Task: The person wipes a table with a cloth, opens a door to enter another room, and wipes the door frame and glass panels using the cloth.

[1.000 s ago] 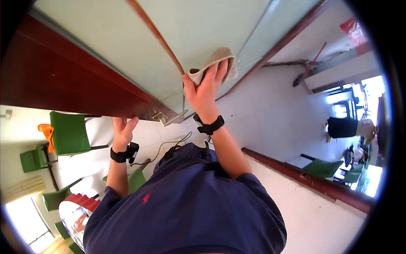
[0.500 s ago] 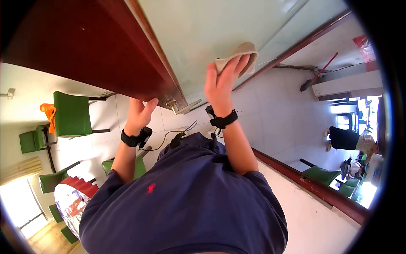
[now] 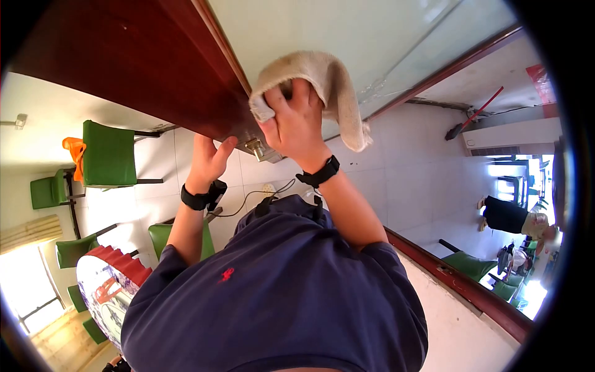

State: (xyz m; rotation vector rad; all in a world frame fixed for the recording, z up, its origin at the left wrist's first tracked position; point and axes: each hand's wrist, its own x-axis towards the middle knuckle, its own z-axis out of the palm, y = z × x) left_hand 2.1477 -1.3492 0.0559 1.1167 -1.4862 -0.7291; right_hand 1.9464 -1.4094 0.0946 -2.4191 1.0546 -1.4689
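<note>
A beige cloth (image 3: 346, 99) is bunched over the fingers of my right hand (image 3: 297, 127), with a loose flap hanging down on the right. The cloth lies against the pale glass pane (image 3: 378, 31), close to the wooden frame of the dark red door (image 3: 142, 68). My left hand (image 3: 211, 162) grips the bottom edge of this door as seen here, thumb in sight and fingers mostly hidden behind it. Between my hands sits the metal door handle (image 3: 255, 147), partly covered by my right hand. Black straps circle both wrists.
Green chairs (image 3: 108, 154) stand on the left, one with an orange item (image 3: 74, 155) on it. A red-handled broom (image 3: 474, 115) leans at the far right. Another person (image 3: 511, 216) stands in the room beyond. A dark red door frame (image 3: 458, 282) runs along the lower right.
My right hand has moved left with the cloth, towards the door's frame and handle. The cloth has spread out, its flap now hanging. My left hand stays at the door edge.
</note>
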